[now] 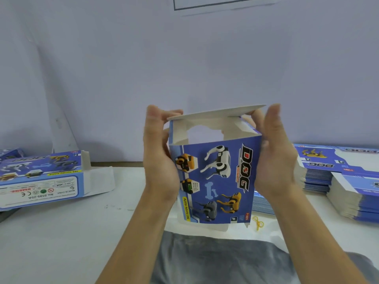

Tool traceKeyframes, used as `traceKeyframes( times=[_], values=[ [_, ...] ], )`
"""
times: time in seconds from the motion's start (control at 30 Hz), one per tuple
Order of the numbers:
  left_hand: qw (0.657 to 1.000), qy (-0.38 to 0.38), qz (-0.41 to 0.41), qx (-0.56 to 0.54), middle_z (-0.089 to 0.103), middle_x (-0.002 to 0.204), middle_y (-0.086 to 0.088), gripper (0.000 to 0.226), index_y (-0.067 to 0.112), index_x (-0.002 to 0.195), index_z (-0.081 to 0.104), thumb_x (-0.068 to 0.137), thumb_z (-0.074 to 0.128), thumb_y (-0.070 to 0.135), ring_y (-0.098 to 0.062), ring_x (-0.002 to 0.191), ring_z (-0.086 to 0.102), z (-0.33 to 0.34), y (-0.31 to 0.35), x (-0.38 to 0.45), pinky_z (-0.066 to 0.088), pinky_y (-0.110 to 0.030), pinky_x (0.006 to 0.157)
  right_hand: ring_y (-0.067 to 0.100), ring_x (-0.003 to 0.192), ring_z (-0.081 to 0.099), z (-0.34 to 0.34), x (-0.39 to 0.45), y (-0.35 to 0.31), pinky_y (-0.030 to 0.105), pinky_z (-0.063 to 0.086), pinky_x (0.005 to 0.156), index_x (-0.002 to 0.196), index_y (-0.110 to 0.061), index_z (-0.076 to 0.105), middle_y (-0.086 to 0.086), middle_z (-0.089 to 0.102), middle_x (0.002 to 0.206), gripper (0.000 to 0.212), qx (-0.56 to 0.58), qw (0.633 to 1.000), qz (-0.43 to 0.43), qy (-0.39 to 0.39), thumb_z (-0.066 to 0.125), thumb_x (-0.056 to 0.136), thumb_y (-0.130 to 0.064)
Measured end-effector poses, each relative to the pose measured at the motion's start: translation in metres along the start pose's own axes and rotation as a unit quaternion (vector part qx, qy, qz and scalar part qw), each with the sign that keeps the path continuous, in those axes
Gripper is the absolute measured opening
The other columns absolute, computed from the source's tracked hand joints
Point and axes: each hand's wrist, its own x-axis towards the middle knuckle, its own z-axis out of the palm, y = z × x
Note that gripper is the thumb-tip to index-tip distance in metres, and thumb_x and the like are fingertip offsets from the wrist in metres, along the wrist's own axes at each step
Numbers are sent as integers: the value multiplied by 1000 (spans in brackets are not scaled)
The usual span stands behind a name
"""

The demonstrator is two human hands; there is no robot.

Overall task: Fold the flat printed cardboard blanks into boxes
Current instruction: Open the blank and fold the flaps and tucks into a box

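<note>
**Top flap not yet tucked: box held upright between two hands**

While the box (215, 181) stands upright above the near edge of the desk (82, 232), both hands flank it; left hand (160, 160) lies along the left wall, fingers curled round the top back corner, so its grip is wrapped on the box; right hand (274, 156) presses against the right wall with fingers mostly straight, tips near the lid, a spread grip rather than a pinch.

Step in hand, as I judge it: closing the upper end; the body is already squared into a tube; the white top flap (217, 112) sticks out nearly level over the opening; a side flap shows inside on the right; the far wall has a cut-out window.

Next move probably calls for folding the side flaps inward, then bending the lid down and sliding its tongue inside the front wall; the walls need to stay square while this happens; bottom end cannot be seen clearly.

Writing: front panel reads "DOG" in large letters and "FUNNY MOVING DOG" on a yellow strip, with pictures of robot dogs and a bone.

Finished box (41, 177) lies on the desk to the left, one end open; legible upside down: "WARNING", "MADE IN CHINA", "No.5599-20A".

Stack of flat blanks (348, 181) sits on the right; a yellow rubber band (258, 222) lies just beside the held box.
</note>
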Motion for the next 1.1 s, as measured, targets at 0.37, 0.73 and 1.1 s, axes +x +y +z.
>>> traceKeyframes(
  times=[0.37,0.73,1.1],
  values=[
    [995,-92,35,12,66,93,5,26,7,90,60,76,40,19,-15,83,70,-9,-5,4,51,-23,57,29,83,67,2,0,-1,40,54,71,101,-20,63,12,64,97,49,-49,989,-86,-108,67,80,-64],
    [968,-173,-9,182,58,124,2,35,25,113,57,84,70,41,-26,110,69,-23,5,3,62,-49,66,31,83,73,-15,5,-4,40,60,67,115,-21,59,14,71,103,33,-66,986,-22,-154,57,84,-34],
    [961,-122,53,244,66,110,7,46,18,108,59,77,60,52,-26,101,72,-17,10,4,59,-59,67,28,74,76,-2,2,-7,35,61,57,94,-30,66,9,76,89,14,-137,983,-104,-70,67,85,-40]
  ],
)
